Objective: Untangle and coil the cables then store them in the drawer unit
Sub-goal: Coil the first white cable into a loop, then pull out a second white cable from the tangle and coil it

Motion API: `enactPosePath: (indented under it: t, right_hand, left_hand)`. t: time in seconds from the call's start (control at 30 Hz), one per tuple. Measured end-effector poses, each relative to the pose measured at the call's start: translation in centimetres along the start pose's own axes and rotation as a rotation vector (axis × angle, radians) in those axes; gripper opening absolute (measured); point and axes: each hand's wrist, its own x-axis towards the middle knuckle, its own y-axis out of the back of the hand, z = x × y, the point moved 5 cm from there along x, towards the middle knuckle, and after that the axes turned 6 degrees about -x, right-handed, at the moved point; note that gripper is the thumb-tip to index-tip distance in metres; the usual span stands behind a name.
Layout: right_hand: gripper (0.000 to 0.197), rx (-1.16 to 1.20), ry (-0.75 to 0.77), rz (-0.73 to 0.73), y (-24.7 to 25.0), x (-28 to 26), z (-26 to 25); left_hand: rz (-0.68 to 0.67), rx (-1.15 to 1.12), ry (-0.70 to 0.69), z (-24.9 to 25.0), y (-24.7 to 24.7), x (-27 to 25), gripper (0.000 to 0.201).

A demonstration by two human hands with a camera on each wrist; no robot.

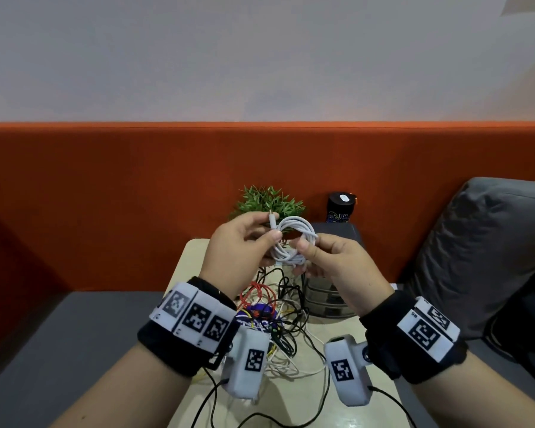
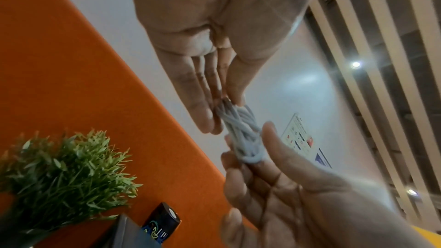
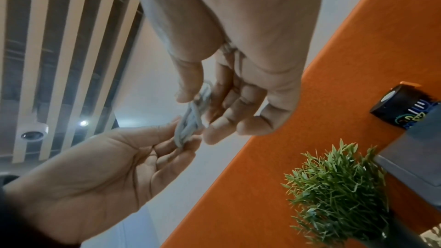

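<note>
White cable coil [image 1: 294, 242] pinched btwn left hand [image 1: 238, 242] & right hand [image 1: 337, 264] fingers, both gripping it.

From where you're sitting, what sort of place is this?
Probably an office lounge or break area: an orange padded booth back, a grey cushion, and a slatted ceiling with a dome security camera.

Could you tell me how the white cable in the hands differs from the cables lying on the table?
The white cable is wound into a neat coil; the cables on the table lie in a loose tangle. The white cable is held in the air, pinched by the left hand and the right hand; the tangle rests untouched on the tabletop. The coil is all white; the tangle mixes black, red, white and yellow strands. Neither is in the drawer unit yet.
</note>
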Motion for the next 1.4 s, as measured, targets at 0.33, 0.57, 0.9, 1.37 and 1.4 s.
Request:
enactPosePath:
  t: [0.33,0.57,0.9,1.37,1.4]
  right_hand:
    - [0.012,-0.104,-0.148,0.057,1.3,-0.5,4.4]
    - [0.013,-0.105,-0.436,0.159,4.1,-2.1,13.3]
    - [0.016,-0.186,-0.915,0.336,8.7,-6.3,25.0]
    - [0.039,-0.497,-0.948,0.111,7.5,-5.5,24.4]
    - [0.047,-0.534,-0.900,0.105,7.2,-5.3,23.7]
  left_hand:
    - [-0.159,-0.088,0.260,-6.2,-0.1,0.5,0.027]
    - [-0.245,0.404,0.336,-14.2,1.6,-0.5,0.015]
    - [-0.342,0.763,0.529,-23.0,1.0,-6.1,0.029]
    - [-0.152,0.663,0.461,-23.1,2.0,-6.8,0.008]
    - [-0.138,0.643,0.443,-22.7,2.2,-6.7,0.009]
